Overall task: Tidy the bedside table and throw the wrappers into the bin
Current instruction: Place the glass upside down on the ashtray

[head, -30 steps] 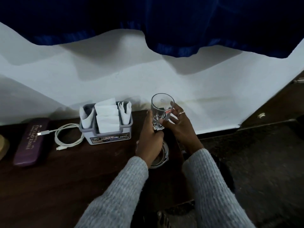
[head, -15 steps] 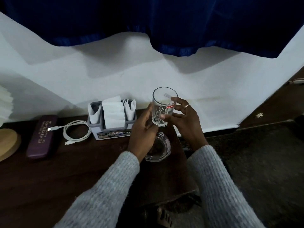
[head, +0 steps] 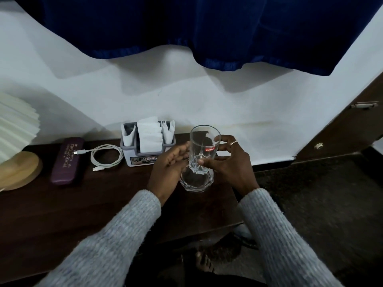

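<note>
Fingers of my right hand (head: 234, 164) pinch the glass (head: 204, 141) over the dish (head: 187, 186) to seat it; left hand (head: 165, 168) beside, hold unclear.

A single camera, worn on the person's head, looks forward and down over a dark table (head: 62, 220) toward a white wall (head: 238, 104) and blue curtain (head: 207, 27) on the far side. It sits close: grey sleeves (head: 116, 241) enter from the near edge, and the left hand (head: 167, 170), right hand (head: 232, 164) and a glass (head: 204, 146) sit mid-frame. The floor (head: 321, 193) shows at right.
</note>
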